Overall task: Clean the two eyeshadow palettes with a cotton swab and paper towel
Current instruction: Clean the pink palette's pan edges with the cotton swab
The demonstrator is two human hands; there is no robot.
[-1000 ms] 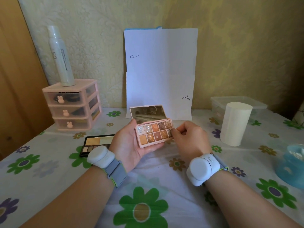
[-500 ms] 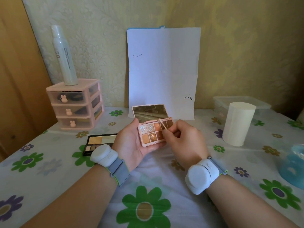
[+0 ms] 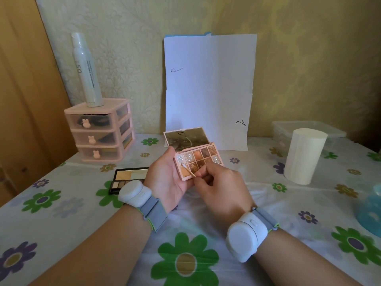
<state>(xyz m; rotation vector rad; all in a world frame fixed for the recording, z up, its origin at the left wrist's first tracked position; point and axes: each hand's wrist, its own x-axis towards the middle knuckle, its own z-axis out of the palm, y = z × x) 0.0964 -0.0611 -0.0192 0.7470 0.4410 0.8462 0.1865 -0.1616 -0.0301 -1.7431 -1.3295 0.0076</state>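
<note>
My left hand point(image 3: 167, 178) holds a small pink eyeshadow palette point(image 3: 201, 159) open above the table, its mirror lid tilted up at the back. My right hand point(image 3: 218, 186) pinches a cotton swab point(image 3: 188, 170) by its wooden stick. The swab's white tip rests on the pans at the palette's left end. A second, black palette point(image 3: 127, 178) lies open on the tablecloth left of my left wrist, partly hidden by it. A white paper towel roll point(image 3: 304, 155) stands upright at the right.
A pink three-drawer organiser point(image 3: 101, 131) with a tall white bottle point(image 3: 86, 71) on top stands at the back left. White paper sheets point(image 3: 208, 89) lean on the wall. A clear plastic box point(image 3: 309, 131) sits behind the roll, and a blue container point(image 3: 371, 209) is at the right edge.
My right hand has brought the swab from the palette's right side across to its left end, where the tip now touches the pans. The left hand keeps holding the palette.
</note>
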